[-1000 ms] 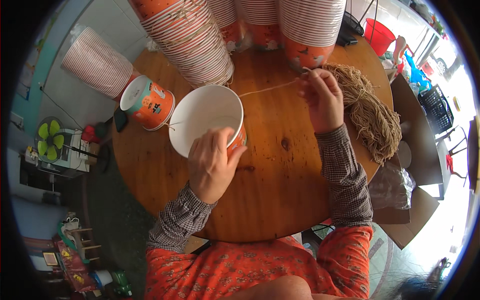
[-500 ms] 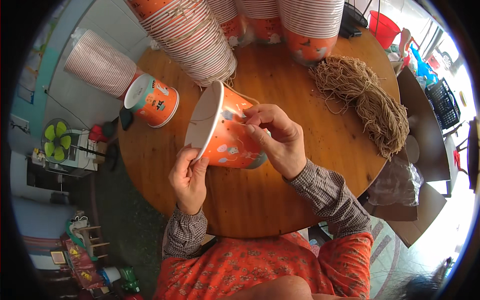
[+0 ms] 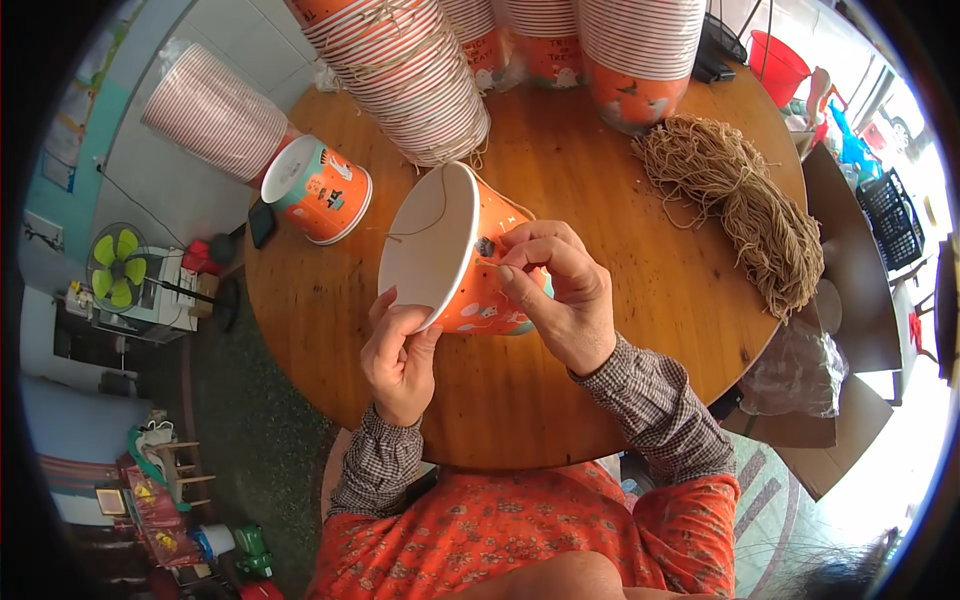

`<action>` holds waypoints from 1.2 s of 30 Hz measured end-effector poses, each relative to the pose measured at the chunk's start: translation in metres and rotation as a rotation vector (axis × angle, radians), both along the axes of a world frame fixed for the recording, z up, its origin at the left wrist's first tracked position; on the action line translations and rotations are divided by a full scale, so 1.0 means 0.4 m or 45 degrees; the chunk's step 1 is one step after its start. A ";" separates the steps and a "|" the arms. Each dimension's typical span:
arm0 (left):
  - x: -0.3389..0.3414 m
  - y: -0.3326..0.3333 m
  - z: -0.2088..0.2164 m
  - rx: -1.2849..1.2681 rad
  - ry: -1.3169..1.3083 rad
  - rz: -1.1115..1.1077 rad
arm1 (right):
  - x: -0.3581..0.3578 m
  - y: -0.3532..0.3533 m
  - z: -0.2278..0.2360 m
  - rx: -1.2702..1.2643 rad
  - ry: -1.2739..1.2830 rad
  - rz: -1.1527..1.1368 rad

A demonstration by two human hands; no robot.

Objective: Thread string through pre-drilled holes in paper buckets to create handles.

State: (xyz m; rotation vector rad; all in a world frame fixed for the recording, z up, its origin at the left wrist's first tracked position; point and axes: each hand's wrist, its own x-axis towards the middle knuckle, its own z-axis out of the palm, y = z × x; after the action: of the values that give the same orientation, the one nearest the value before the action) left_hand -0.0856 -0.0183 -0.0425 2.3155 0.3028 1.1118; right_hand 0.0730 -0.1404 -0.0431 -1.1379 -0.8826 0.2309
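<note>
A tilted orange paper bucket (image 3: 462, 306) with a white inside has its mouth turned left. My left hand (image 3: 402, 362) grips its rim from below, thumb outside and fingers at the edge. On the bucket's printed outer wall, my right hand (image 3: 568, 295) pinches a cord (image 3: 514, 206) between thumb and index finger. A thin length of this cord hangs inside the bucket, ending in what looks like a small knot. Left of it, a smaller-looking orange bucket (image 3: 337, 202) lies tipped on the wooden table (image 3: 520, 420).
Tall stacks of nested buckets (image 3: 420, 90) stand at the back, one bound with cord. A bundle of tan cord (image 3: 745, 210) lies at the right. A black phone (image 3: 261, 225) rests near the left edge. Cardboard and clear plastic (image 3: 800, 375) are beyond the right edge.
The bucket has turned slightly, its mouth facing me more, and both hands shifted a little right with it. The whole view has also shifted slightly.
</note>
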 end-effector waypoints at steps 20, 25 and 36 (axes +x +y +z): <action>0.006 0.000 -0.001 0.096 0.009 -0.022 | 0.013 0.000 -0.018 -0.094 0.020 0.019; 0.002 -0.001 0.003 0.171 0.059 -0.022 | 0.014 0.004 -0.024 -0.083 -0.019 -0.027; 0.007 -0.014 0.026 0.393 0.187 -0.045 | 0.012 -0.001 -0.031 -0.252 -0.165 -0.127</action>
State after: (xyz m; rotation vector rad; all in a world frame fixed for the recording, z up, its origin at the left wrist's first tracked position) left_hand -0.0830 -0.0240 -0.0322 2.6703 0.1518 1.0329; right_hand 0.0776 -0.1409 -0.0556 -1.3898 -0.9290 0.1666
